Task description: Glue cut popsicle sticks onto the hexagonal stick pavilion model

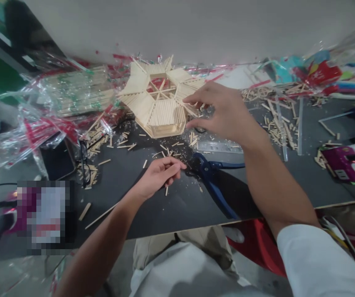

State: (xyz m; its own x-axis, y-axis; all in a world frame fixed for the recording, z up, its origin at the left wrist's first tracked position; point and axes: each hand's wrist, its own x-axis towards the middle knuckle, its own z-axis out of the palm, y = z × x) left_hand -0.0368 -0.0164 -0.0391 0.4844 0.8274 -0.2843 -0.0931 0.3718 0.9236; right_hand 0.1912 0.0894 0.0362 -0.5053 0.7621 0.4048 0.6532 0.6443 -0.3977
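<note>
Across the dark tabletop (171, 214), your two hands are well apart, and neither is clamped on anything. Your right hand (222, 115) hovers open at the right edge of a pale hexagonal model built from flat wooden craft sticks (165, 121), with its fingers (202, 95) spread toward the ribbed panels; you cannot tell whether they touch the sticks. The model sits at the far side of the table near a white wall, its six panels fanning out around an open centre of crossed sticks.

Your left hand (160, 177) rests lower, loosely curled with nothing showing in it, its fingertips just beside the pivot of large blue-handled scissors (210, 175) lying flat on the table. A clear steel-toned ruler (219, 147) lies just beyond them, and short cut stick pieces (165, 152) litter the surface around both.

Left of the model, crumpled clear plastic wrap with red strips (46, 128) bunches around a bundle of long sticks (78, 93), near a black tablet-like device (56, 159) and black-framed glasses (84, 163). More stick offcuts (276, 128) heap up to the right, near a magenta box (344, 163).
</note>
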